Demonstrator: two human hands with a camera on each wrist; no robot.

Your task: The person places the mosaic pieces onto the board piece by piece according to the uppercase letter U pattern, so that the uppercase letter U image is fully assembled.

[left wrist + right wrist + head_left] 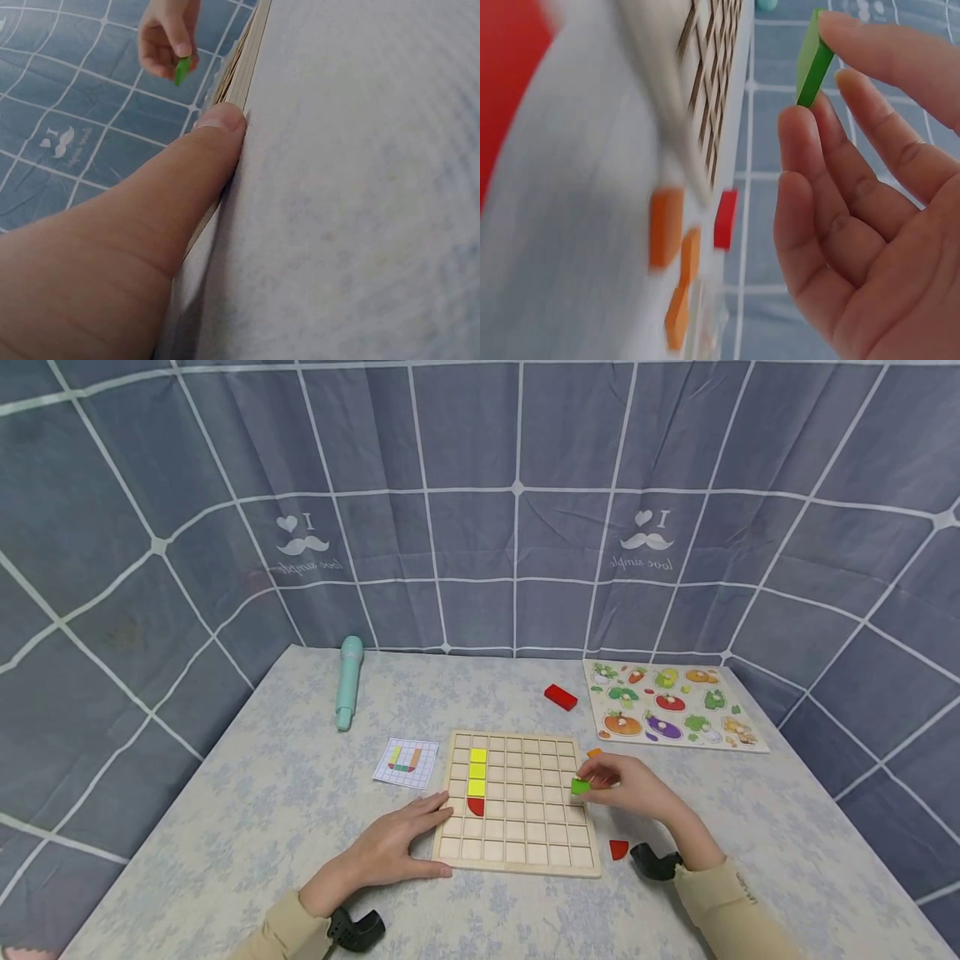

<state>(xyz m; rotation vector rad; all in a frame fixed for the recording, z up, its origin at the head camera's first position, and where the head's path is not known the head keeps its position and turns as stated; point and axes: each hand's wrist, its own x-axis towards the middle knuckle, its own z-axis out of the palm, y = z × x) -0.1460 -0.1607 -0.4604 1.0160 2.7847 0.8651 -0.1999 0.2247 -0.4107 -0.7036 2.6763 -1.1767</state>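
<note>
From the left, we find a pattern card (406, 764) on the bench (247, 827), then the left hand (399, 839) at a wooden grid board (517, 827). If that hand eased off, the board might slide; here the grip is spread, touching the edge. Three yellow squares (477, 771) sit above a red piece (476, 807). A green block (581, 787) could slip if held too lightly — the right hand's (626, 788) grip pinches it over the board's right edge.
</note>
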